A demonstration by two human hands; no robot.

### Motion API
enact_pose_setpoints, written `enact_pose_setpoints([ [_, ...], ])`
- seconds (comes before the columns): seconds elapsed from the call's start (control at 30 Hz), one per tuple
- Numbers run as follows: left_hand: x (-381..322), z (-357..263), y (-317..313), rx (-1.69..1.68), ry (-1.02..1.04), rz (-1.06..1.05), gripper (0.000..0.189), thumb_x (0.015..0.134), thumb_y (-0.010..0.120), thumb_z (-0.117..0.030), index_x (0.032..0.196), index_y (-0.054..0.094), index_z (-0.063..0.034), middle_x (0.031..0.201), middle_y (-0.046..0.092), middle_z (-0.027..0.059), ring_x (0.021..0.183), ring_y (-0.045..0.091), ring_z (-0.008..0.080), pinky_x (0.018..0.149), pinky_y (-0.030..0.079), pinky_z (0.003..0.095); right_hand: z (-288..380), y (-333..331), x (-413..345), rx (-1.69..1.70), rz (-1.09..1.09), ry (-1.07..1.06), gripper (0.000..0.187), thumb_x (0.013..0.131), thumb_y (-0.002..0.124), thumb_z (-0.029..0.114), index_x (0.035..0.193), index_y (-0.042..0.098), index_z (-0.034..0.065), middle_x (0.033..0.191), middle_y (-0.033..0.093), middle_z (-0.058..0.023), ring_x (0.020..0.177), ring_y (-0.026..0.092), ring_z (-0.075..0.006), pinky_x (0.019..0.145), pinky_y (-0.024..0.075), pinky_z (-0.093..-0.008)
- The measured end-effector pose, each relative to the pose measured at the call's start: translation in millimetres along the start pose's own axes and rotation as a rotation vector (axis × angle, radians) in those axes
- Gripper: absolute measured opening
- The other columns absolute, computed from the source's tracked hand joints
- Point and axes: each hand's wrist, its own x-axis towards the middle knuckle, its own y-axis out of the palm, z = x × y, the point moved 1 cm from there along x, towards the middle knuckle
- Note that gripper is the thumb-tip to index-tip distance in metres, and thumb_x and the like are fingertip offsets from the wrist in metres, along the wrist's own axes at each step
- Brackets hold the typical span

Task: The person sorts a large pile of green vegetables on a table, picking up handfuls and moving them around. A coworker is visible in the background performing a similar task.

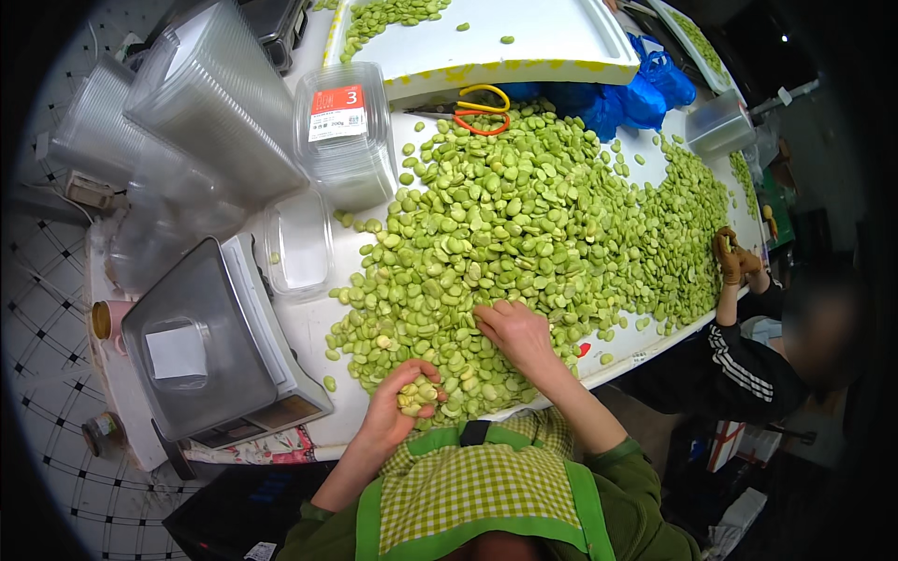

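A wide heap of shelled green broad beans point(512, 224) covers the white table point(435, 112) in front of me. At the near edge of the heap, my left hand point(384, 415) is cupped around several paler, yellowish broad beans point(419, 397). My right hand point(518, 335) rests on the heap a little farther off, its fingers bent down into the beans. Whether a bean sits between those fingertips is hidden. Left of the heap lies an open clear plastic tub point(300, 242) with a bean at its side.
A weighing scale point(210, 350) stands left, near stacked clear tubs point(210, 91) and a labelled lid stack point(344, 154). Scissors point(484, 111) lie behind the heap by blue plastic bags point(624, 105) and a foam tray point(484, 42). A co-worker's gloved hands point(733, 259) touch beans at right.
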Motion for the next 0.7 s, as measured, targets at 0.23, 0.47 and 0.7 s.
enact_pose_setpoints([
  [0.23, 0, 0, -2, -0.025, 0.008, 0.004, 0.019, 0.094, 0.053, -0.023, 0.101, 0.056, -0.0053, 0.097, 0.058, 0.0083, 0.080, 0.061, 0.0236, 0.049, 0.041, 0.0253, -27, -22, -42, 0.724, -0.045, 0.261, 0.019, 0.091, 0.067, 0.022, 0.107, 0.069, 0.0129, 0.080, 0.063, -0.0003, 0.061, 0.057, -0.0112, 0.049, 0.0452, -0.0285],
  [0.47, 3, 1, 1, 0.006, -0.013, 0.047, 0.020, 0.095, 0.050, -0.023, 0.102, 0.056, -0.0052, 0.095, 0.060, 0.0065, 0.082, 0.064, 0.0220, 0.050, 0.041, 0.0252, -36, -33, -46, 1.497, -0.015, 0.890, 0.016, 0.094, 0.064, 0.020, 0.084, 0.062, 0.0077, 0.072, 0.058, 0.0026, 0.054, 0.051, -0.0052, 0.047, 0.0405, -0.0198],
  [0.7, 2, 3, -2, -0.017, -0.002, 0.045, 0.020, 0.095, 0.050, -0.023, 0.102, 0.056, -0.0054, 0.095, 0.060, 0.0067, 0.082, 0.064, 0.0226, 0.050, 0.041, 0.0251, -24, -27, 10, 0.056, -0.247, 0.138, 0.020, 0.076, 0.075, 0.017, 0.095, 0.069, 0.0164, 0.074, 0.055, -0.0021, 0.064, 0.057, -0.0180, 0.051, 0.0469, -0.0303],
])
